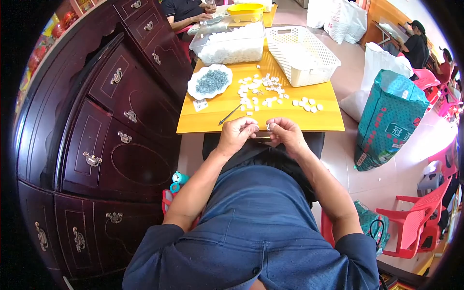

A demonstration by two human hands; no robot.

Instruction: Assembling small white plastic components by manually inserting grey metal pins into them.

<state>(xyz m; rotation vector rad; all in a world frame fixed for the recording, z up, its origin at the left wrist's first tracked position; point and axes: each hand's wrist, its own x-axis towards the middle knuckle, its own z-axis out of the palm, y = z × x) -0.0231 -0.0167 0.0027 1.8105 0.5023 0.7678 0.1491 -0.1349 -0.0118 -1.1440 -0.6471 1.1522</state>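
Both hands meet just above the table's front edge, fingertips a short gap apart. My left hand (235, 137) is closed in a pinch of thumb and forefinger; what it holds is too small to make out. Thumb and forefinger of my right hand (289, 137) pinch a small whitish piece (268, 126) with a dark spot. Beyond the hands, several small white plastic pieces (249, 102) lie scattered on the yellow table (203, 123). Rounder white pieces (307, 104) sit in a group to the right. A thin dark pen-like tool (229, 115) lies left of the scattered pieces.
A white scalloped plate (192, 87) holds small dark grey-green parts. Behind stand a clear bin (195, 45) of white pieces and a white perforated basket (309, 77). Dark wooden drawers (111, 140) flank the left; a teal bag (389, 121) and red chair (415, 217) stand right. Another person's hand (203, 17) is across.
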